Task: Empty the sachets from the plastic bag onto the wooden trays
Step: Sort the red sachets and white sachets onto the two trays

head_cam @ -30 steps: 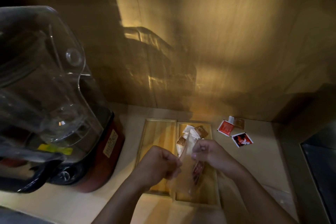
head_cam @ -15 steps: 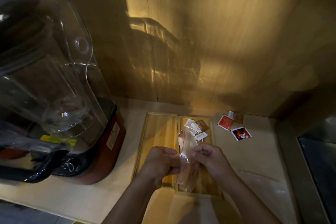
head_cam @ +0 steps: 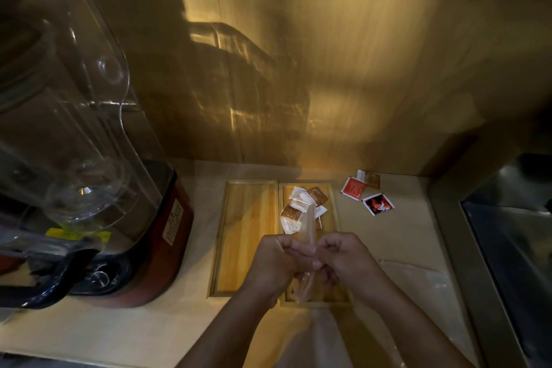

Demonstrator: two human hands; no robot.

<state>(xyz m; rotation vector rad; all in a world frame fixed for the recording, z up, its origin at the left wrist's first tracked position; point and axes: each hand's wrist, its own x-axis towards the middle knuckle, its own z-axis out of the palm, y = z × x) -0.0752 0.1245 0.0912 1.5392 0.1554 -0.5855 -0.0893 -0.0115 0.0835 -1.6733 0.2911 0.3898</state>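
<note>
Two wooden trays lie side by side on the counter: the left tray [head_cam: 248, 233] is bare, the right tray [head_cam: 331, 218] holds several white and brown sachets [head_cam: 301, 206] at its far end. My left hand [head_cam: 277, 263] and my right hand [head_cam: 346, 257] are pressed together over the right tray, both closed on a thin clear plastic bag [head_cam: 309, 227]. The bag sticks up between the hands and hangs below them. Whether sachets remain inside is unclear.
A large blender [head_cam: 74, 158] with a clear cover and red base stands at the left. Red and brown sachets [head_cam: 354, 187] and a dark red one [head_cam: 378, 203] lie right of the trays. Another clear bag [head_cam: 418, 284] lies on the counter. A metal sink [head_cam: 513, 248] is at the right.
My hands have come closer together and squeezed the bag into a narrow strip. More sachets lie on the right tray than a second ago.
</note>
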